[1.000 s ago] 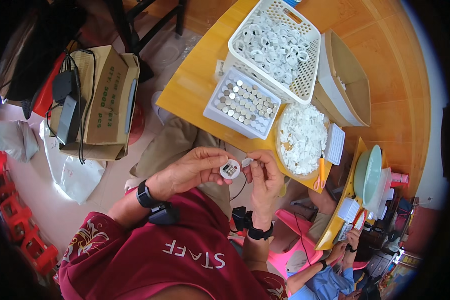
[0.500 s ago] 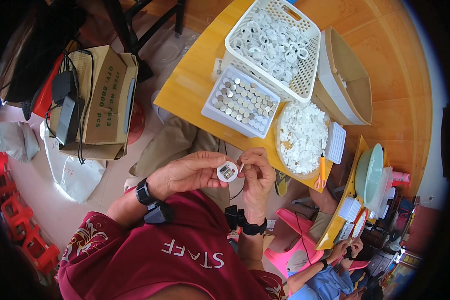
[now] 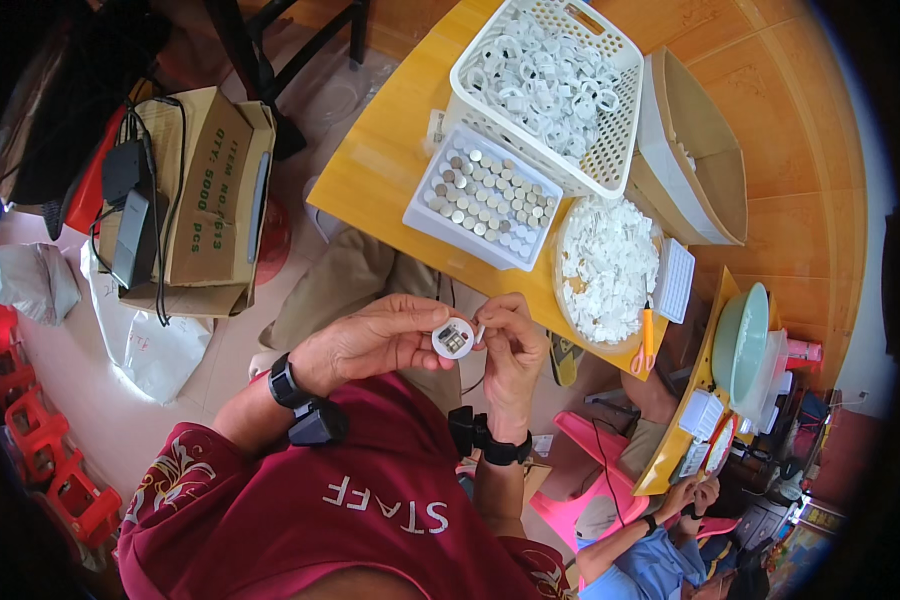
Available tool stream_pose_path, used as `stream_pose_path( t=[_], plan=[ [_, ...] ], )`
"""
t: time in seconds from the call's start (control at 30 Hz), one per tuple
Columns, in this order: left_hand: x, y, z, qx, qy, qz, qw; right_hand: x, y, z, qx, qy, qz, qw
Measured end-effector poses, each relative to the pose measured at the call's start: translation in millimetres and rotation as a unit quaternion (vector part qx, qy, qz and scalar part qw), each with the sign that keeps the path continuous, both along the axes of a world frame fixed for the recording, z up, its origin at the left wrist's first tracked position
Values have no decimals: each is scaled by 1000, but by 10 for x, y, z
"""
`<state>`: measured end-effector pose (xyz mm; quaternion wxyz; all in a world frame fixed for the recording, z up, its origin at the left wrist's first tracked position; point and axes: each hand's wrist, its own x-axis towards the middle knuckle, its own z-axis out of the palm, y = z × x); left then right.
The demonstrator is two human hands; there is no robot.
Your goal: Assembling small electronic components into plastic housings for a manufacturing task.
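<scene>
Setting: yellow wooden counter [image 3: 390,170] in a cluttered workroom, seen from above the seated worker; tiled floor to the left with a cardboard box [image 3: 210,195] and red stools [image 3: 40,450].
Left hand: left hand [image 3: 370,340] grips a small white round casing [image 3: 454,338] between thumb and fingers, its open face up with a dark insert showing.
Right hand: right hand [image 3: 510,350] is closed in a pinch on a tiny white piece [image 3: 480,330], touching the casing's right edge.
Where the part is: over the lap, near the worker's chest, just short of the counter's near edge.
Step in hand: by the look of it, fitting or seating a small piece into the casing, about midway through 1 unit.
Next move calls for: a steady left grip and a fine push or turn from the right fingertips; the piece is small and could slip to the floor.
Supplies: grey tray of metal discs [image 3: 485,195] just beyond the hands; white basket of rings [image 3: 550,75] farther; round dish of white bits [image 3: 605,270] to the right, orange knife [image 3: 646,340] beside it.
Edges: the tray overhangs close to the counter's near rim.
Open room: free space over the lap; crowded on the right, where another person [image 3: 640,540] sits low.
</scene>
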<state>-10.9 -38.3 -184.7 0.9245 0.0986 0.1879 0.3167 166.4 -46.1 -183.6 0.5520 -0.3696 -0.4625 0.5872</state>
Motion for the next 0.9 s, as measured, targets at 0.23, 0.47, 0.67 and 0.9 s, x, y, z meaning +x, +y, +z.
stream_pose_path(
  t=[0.23,0.47,0.67,0.9],
  plan=[
    [-22,-28,9,16,23,4,1000,-3,-22,-57,32,-20,-14,999],
    [-30,-55,3,87,75,28,993,32,-75,70,-82,8,5,997],
    [10,-47,-46,110,118,26,986,154,-5,142,-136,-152,61,977],
    [32,-17,-140,84,113,53,989,150,-66,271,-124,-117,-36,985]
  ],
)
